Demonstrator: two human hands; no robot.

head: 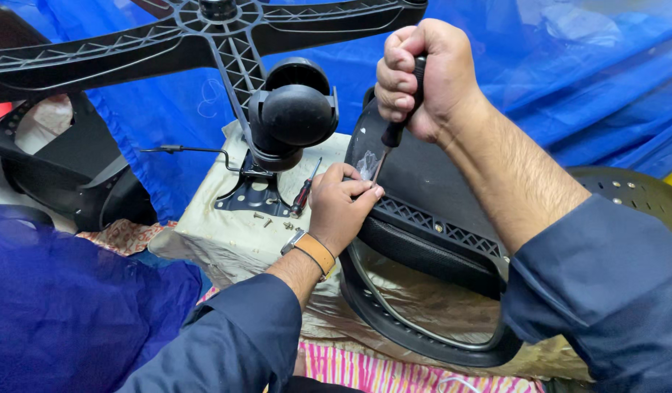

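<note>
Blue tarp is spread across the whole back, its edges cut off by the frame. The star-shaped chair base is cropped at the top, a caster wheel hung beneath it. The black chair back frame is partly hidden under the right forearm. The right hand is fisted tight around a screwdriver, tip barely made out by the left hand, whose fingers are curled and pinched at the frame edge. A second red-handled screwdriver and loose screws are left on the crowded box top
</note>
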